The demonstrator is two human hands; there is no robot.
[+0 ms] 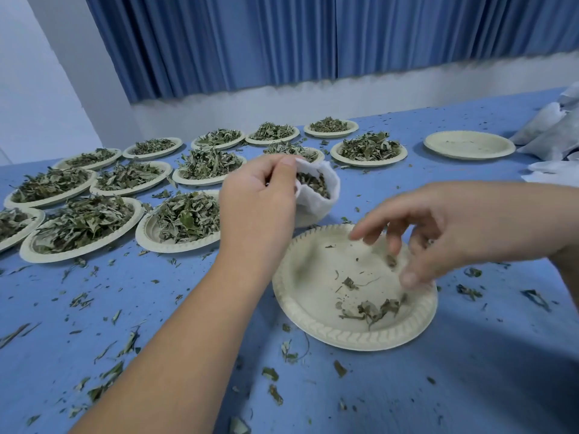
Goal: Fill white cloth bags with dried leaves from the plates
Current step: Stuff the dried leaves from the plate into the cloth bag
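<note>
My left hand (260, 195) pinches the rim of a white cloth bag (319, 198) and holds its mouth open; dried leaves show inside. Just in front stands a cream paper plate (300, 289) with only a few leaf scraps (372, 308) left near its front. My right hand (435, 233) hovers over the plate's right side, blurred, fingers loosely curved downward, and I see nothing gripped in them.
Several plates heaped with dried leaves (185, 216) cover the blue table's left and back. An empty plate (470, 145) lies at the back right, beside filled white bags (545, 126) at the right edge. Leaf crumbs litter the tablecloth (156, 308).
</note>
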